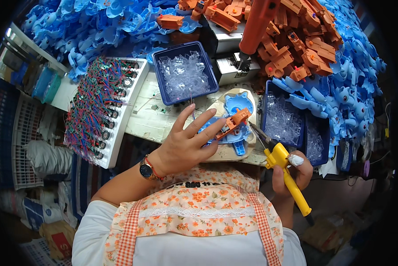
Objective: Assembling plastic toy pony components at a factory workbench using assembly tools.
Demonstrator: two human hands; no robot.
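A light-blue plastic toy shell (239,147) lies on a pale holder board (228,156) in front of me, with an orange plastic housing (239,119) resting across its middle. Over the shell's left side, my left hand (179,148) has its fingers stretched and spread, the fingertips beside or lightly on the housing. My right hand (281,188) grips a yellow soldering gun (277,156), its metal tip pointing up-left and close to the shell's right edge. A white wrap covers one finger of that hand. Under my left fingers, part of the shell is hidden.
Clear plastic pieces fill a blue bin (213,88) behind and more blue bins (264,106) on the right. A white foam tray (127,106) on the left carries wired components. Orange housings (316,53) and blue shells (352,99) are heaped behind. A red-orange tool (256,26) hangs overhead.
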